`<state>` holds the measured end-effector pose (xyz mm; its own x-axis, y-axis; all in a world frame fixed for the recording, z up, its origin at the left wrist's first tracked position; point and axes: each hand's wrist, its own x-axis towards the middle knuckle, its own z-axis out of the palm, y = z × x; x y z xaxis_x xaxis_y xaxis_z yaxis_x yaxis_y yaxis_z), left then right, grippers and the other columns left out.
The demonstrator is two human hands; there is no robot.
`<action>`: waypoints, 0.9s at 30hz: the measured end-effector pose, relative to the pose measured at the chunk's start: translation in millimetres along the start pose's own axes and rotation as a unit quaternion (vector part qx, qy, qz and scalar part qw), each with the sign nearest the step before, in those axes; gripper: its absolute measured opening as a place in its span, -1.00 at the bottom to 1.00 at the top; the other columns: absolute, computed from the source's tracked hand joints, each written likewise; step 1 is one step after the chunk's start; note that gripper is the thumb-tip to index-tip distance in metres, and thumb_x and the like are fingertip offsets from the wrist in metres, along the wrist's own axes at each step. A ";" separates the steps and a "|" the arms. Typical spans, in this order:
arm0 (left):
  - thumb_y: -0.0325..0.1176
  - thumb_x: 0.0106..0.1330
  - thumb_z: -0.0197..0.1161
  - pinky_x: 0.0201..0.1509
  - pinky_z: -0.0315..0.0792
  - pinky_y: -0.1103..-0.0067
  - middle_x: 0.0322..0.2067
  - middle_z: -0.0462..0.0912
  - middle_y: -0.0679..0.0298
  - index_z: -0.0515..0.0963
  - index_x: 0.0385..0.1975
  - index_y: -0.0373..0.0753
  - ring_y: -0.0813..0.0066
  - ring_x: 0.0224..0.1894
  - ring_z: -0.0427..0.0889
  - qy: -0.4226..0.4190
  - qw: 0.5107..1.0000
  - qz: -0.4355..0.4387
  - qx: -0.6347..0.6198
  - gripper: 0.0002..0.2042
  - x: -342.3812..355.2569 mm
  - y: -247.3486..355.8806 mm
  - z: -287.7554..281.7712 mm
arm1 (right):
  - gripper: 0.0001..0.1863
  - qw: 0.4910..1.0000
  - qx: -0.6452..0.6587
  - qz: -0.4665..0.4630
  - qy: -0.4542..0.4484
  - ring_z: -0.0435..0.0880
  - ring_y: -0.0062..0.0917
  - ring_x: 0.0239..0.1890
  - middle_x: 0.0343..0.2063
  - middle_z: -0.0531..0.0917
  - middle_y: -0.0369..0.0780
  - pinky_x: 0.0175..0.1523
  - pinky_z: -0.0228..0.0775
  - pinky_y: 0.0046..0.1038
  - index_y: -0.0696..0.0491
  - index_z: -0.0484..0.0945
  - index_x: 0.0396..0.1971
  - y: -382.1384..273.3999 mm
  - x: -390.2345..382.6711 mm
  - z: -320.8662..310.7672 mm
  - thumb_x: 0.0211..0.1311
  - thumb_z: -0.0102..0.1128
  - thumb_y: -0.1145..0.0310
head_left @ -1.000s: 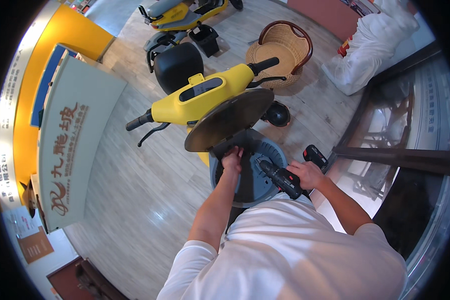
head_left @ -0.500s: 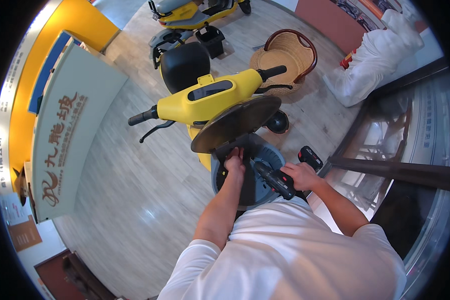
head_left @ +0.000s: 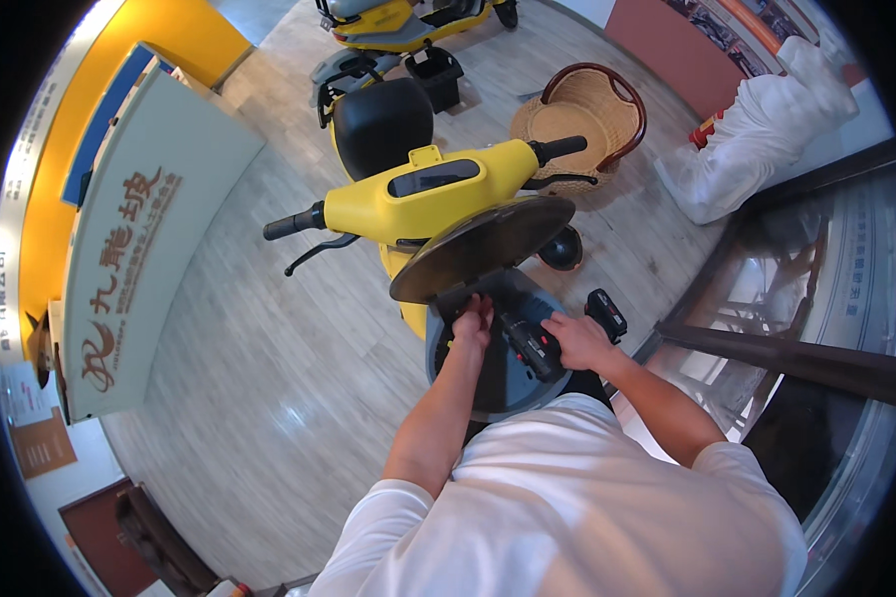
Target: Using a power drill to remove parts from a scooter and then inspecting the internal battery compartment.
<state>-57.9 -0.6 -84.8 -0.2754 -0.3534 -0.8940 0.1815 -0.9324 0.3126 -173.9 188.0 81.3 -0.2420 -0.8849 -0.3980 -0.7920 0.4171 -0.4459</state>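
A yellow scooter point(head_left: 429, 204) stands before me with a round grey front basket point(head_left: 498, 393), its dark lid point(head_left: 483, 249) tilted up. My left hand point(head_left: 473, 320) is inside the basket just below the lid's hinge, fingers curled on something too hidden to make out. My right hand point(head_left: 577, 338) grips a black cordless drill point(head_left: 533, 348), its battery end sticking out to the right, its front pointing into the basket toward the hinge, near my left hand. The drill's tip is hard to see.
A pale counter point(head_left: 149, 249) stands left. Beyond are a second scooter point(head_left: 388, 25), a black bin point(head_left: 433, 80) and a wicker chair point(head_left: 582, 119). A white-draped object point(head_left: 757, 134) stands back right, a glass door point(head_left: 786, 298) right, a brown seat point(head_left: 154, 537) lower left.
My right hand has moved the drill slightly forward, closer to my left hand at the hinge. The whole scene has shifted a little in view as the camera moved.
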 end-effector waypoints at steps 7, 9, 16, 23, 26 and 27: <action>-0.37 0.32 0.21 -0.31 0.49 0.56 -0.31 0.67 0.26 0.54 -0.18 -0.15 0.45 -0.32 0.68 -0.006 1.000 -0.007 0.011 -0.87 -0.9 -2.4 3.1 | -0.42 1.000 -0.012 -0.006 0.006 0.61 -0.13 -0.25 -0.19 0.52 -0.14 -0.16 0.47 -0.14 0.05 0.48 -0.02 -3.5 11.8 1.6 -0.24 0.22 0.49; -0.37 0.34 0.19 -0.32 0.45 0.59 -0.32 0.68 0.22 0.55 -0.18 -0.18 0.43 -0.35 0.67 -0.030 0.999 -0.006 -0.023 -0.88 5.3 1.8 -0.7 | -0.42 1.000 -0.017 -0.022 0.002 0.61 -0.13 -0.25 -0.19 0.52 -0.14 -0.17 0.47 -0.14 0.06 0.48 -0.02 -7.2 16.2 0.5 -0.23 0.22 0.49; -0.36 0.35 0.17 -0.37 0.40 0.63 -0.36 0.68 0.22 0.56 -0.20 -0.18 0.46 -0.37 0.64 -0.041 0.999 -0.004 -0.027 -0.89 -0.2 0.8 1.1 | -0.43 0.999 -0.037 -0.028 0.011 0.62 -0.15 -0.27 -0.18 0.51 -0.14 -0.17 0.48 -0.15 0.07 0.47 -0.01 -4.2 16.6 5.3 -0.21 0.21 0.48; -0.33 0.35 0.17 -0.54 0.19 0.69 -0.37 0.69 0.30 0.59 -0.28 -0.13 0.59 -0.45 0.58 -0.057 0.998 -0.007 0.027 -0.91 0.4 3.9 -2.6 | -0.43 0.999 -0.045 -0.026 0.015 0.63 -0.15 -0.28 -0.18 0.50 -0.12 -0.18 0.49 -0.15 0.09 0.45 -0.01 -12.8 16.4 6.5 -0.20 0.21 0.49; -0.34 0.35 0.17 -0.54 0.18 0.69 -0.39 0.68 0.31 0.59 -0.29 -0.13 0.60 -0.46 0.56 -0.074 0.996 -0.004 0.053 -0.92 -1.9 4.0 -6.3 | -0.45 0.998 -0.059 -0.008 0.008 0.64 -0.14 -0.30 -0.18 0.50 -0.08 -0.19 0.50 -0.16 0.12 0.45 -0.03 -20.9 14.6 8.4 -0.19 0.21 0.51; -0.35 0.34 0.17 -0.54 0.19 0.69 -0.41 0.67 0.32 0.59 -0.29 -0.13 0.60 -0.46 0.56 -0.086 0.994 0.006 0.074 -0.92 -3.5 3.7 -6.5 | -0.46 0.998 -0.062 0.004 0.006 0.64 -0.13 -0.30 -0.20 0.50 -0.06 -0.19 0.51 -0.17 0.14 0.45 -0.05 -23.9 13.4 6.8 -0.19 0.21 0.51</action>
<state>-50.2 -2.2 -82.6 -0.4335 -0.3600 -0.8261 0.0477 -0.9246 0.3779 -154.4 167.6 81.2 -0.2552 -0.8840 -0.3918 -0.8527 0.3968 -0.3399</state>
